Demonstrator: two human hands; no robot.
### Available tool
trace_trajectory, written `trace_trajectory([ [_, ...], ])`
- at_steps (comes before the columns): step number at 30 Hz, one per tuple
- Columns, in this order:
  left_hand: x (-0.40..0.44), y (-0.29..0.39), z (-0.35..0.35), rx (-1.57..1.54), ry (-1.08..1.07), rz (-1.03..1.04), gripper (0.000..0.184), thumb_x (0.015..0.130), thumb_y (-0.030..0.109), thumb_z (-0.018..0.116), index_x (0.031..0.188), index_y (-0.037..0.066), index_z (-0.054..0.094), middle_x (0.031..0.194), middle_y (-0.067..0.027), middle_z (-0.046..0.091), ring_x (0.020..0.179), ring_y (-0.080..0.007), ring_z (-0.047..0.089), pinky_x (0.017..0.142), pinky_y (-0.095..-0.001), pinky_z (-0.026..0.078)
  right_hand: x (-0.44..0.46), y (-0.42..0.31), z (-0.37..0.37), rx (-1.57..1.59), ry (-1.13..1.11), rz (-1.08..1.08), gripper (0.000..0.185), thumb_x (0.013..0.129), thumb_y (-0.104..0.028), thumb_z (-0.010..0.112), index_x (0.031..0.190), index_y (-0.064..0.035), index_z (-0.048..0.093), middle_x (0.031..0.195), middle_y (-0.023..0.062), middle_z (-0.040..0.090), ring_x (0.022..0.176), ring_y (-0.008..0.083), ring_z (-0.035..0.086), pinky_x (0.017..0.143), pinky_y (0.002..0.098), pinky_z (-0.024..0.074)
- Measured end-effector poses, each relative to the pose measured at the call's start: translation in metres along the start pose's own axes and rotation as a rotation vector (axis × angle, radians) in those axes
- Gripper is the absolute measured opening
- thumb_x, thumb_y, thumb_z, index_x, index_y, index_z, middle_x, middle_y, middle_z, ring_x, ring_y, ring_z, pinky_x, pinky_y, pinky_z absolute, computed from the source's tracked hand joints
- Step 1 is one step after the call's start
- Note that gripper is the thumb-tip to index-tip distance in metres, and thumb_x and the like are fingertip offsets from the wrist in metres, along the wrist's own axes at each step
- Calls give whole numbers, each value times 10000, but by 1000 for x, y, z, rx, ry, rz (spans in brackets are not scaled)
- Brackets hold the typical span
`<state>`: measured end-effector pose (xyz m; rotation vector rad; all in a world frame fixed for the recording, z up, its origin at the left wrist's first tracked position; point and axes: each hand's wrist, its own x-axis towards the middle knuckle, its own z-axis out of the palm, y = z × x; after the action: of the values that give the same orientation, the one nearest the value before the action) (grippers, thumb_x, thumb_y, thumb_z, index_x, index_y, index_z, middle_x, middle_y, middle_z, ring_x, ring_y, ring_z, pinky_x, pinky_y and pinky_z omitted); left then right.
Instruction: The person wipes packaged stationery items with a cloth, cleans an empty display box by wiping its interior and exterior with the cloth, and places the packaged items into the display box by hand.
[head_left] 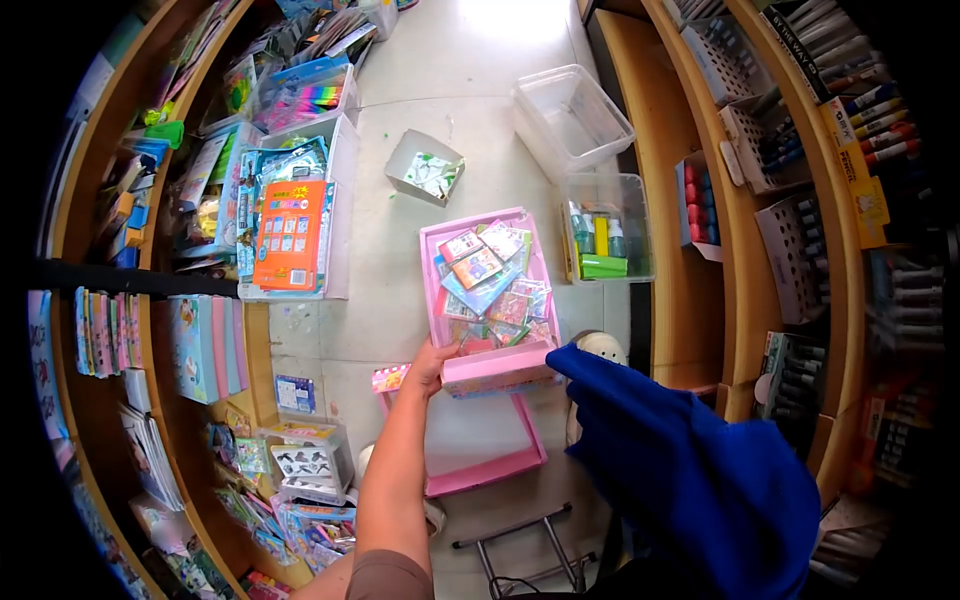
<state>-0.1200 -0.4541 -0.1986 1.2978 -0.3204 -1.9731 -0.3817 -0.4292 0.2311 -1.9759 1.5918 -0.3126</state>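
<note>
A pink drawer [432,300] full of small packets and cards [485,275] is tilted in front of me, its patterned front panel towards me. My left hand [430,368] is closed on the drawer's near left corner. A dark blue cloth [700,460] stretches from the lower right up to the drawer's near right corner. It covers the place where my right hand would be, so those fingers are hidden. Below the drawer, a pink-edged frame with a whitish panel [480,440] lies on the floor.
Shelves with books [200,345] stand left and pen racks [785,220] right. Around the floor are a paper box with scraps [425,165], an upper clear bin [570,120], a clear bin with bottles [608,230], an orange pack [290,235] and a metal-legged stand [525,550].
</note>
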Motion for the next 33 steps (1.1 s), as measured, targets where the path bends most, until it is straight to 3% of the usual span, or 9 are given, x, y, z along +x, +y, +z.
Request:
trace_trajectory([
  [7,-87,-31,-35,12,38,-35,283,814,66,591,1083,42,503,830,-46,567,715,-165,585,639,-310,500,0,-15,-9,-318,-153,-123,497,777,-66,634,1231,7,446,1215,135,517,1075,245,524,965,334,378],
  [13,-179,-84,-55,-55,117,-83,227,829,101,597,1035,41,522,817,-46,575,673,-155,582,612,-299,496,-30,-8,21,424,350,-28,355,757,48,623,1098,19,532,1017,128,608,882,186,612,765,275,477],
  [15,-203,-98,-55,-91,139,-94,239,829,90,602,1048,46,515,815,-51,578,673,-156,582,608,-300,497,-40,-2,19,548,222,50,462,747,-5,659,1176,12,487,1123,118,564,1003,191,562,876,299,438],
  [18,-226,-128,-69,-141,173,-97,301,821,65,610,1099,48,495,844,-71,584,705,-169,590,614,-305,500,-46,-11,18,509,217,-32,506,747,-28,670,1210,9,469,1170,120,541,1064,201,538,923,314,425],
  [22,-228,-159,-80,-131,323,-91,429,792,17,616,1188,44,452,926,-99,591,791,-210,598,664,-327,505,-39,-26,25,410,315,-223,415,730,44,629,1127,31,510,1014,144,586,907,229,600,792,305,468],
  [25,-216,-177,-89,90,487,-49,478,765,15,617,1210,32,444,1002,-107,590,870,-226,590,733,-341,496,-33,-28,39,685,249,-207,453,706,51,642,1136,32,499,994,149,592,907,253,601,795,320,467],
  [30,-199,-161,-62,756,949,-138,525,716,117,652,1187,6,450,1093,-189,541,983,-367,547,844,-415,437,-28,-30,45,451,296,-404,462,730,60,622,1166,19,472,982,138,581,930,227,580,815,328,453],
  [32,-205,-132,-22,950,1101,108,539,708,124,653,1189,17,434,1176,-194,475,1095,-371,459,921,-415,376,-27,-35,44,934,198,-150,459,732,79,608,1165,18,469,983,136,578,940,221,574,822,325,447],
  [33,-203,-122,-8,1045,1172,234,546,704,127,653,1189,22,426,1217,-197,442,1151,-373,415,960,-414,345,-25,-38,42,1423,64,163,461,731,89,601,1166,18,466,988,137,577,949,221,571,827,323,443],
])
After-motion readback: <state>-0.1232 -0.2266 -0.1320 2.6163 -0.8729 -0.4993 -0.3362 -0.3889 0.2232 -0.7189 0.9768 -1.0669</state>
